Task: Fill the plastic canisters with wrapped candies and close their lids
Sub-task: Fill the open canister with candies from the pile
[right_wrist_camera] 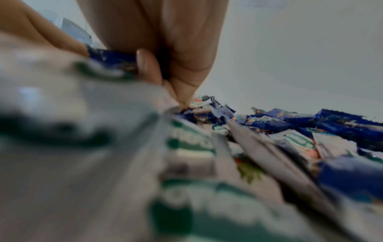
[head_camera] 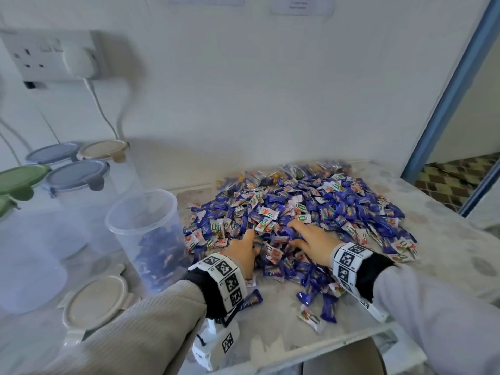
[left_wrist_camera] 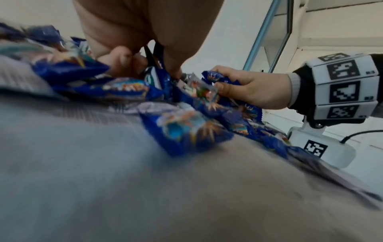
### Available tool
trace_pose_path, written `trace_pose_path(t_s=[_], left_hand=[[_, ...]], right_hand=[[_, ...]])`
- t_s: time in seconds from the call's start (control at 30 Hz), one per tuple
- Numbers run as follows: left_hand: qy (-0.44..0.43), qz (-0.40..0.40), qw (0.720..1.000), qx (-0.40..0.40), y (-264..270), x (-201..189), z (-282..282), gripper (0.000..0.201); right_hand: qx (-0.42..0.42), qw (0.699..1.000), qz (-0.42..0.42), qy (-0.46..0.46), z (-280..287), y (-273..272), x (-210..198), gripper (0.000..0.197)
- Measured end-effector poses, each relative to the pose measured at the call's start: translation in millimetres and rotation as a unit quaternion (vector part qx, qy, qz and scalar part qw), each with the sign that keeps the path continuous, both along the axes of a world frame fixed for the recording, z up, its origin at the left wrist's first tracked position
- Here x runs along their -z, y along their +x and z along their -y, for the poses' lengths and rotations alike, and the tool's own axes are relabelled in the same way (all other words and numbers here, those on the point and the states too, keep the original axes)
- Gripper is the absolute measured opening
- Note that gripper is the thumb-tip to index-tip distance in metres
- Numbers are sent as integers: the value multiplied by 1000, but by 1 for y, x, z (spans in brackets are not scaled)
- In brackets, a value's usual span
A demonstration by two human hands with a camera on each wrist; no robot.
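A wide pile of blue and white wrapped candies (head_camera: 297,209) covers the middle of the marbled table (head_camera: 446,247). Left of it stands an open clear canister (head_camera: 146,234), partly filled with blue candies. Its beige lid (head_camera: 94,301) lies flat in front of it. My left hand (head_camera: 253,240) digs into the pile's near edge, and the left wrist view shows its fingers (left_wrist_camera: 122,57) curled into candies (left_wrist_camera: 186,131). My right hand (head_camera: 293,234) sits close beside it, and its fingers and thumb (left_wrist_camera: 219,85) grip blue wrappers. In the right wrist view the fingers (right_wrist_camera: 149,65) curl into the pile.
Several closed canisters with blue (head_camera: 77,175), beige (head_camera: 102,150) and green (head_camera: 21,180) lids stand at the back left. A wall socket (head_camera: 51,55) with a plug and cables hangs above them. Loose candies (head_camera: 319,301) lie near the table's front edge. A doorway (head_camera: 460,171) opens at right.
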State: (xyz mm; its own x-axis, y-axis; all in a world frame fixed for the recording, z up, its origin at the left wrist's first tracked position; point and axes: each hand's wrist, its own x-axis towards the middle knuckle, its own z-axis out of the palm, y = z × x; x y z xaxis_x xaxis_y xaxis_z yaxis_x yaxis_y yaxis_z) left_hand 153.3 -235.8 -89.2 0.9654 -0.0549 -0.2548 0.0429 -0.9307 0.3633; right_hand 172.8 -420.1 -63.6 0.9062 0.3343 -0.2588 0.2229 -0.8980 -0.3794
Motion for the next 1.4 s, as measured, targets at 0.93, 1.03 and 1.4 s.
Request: trace_pose_path(t_s=[0.93,1.03,1.4], left_hand=[[104,132,985,-25,-57,-153,-154,28],[127,184,974,-37,-63,-153,-154,56],[-52,187,972,-135,-89,-112,-166,114]], right_hand=[[7,988,75,132,-49,-6,-56,45],[-8,988,83,128,-59,-8,-62,43],[-203,947,167,186,-160,-13,-137,13]])
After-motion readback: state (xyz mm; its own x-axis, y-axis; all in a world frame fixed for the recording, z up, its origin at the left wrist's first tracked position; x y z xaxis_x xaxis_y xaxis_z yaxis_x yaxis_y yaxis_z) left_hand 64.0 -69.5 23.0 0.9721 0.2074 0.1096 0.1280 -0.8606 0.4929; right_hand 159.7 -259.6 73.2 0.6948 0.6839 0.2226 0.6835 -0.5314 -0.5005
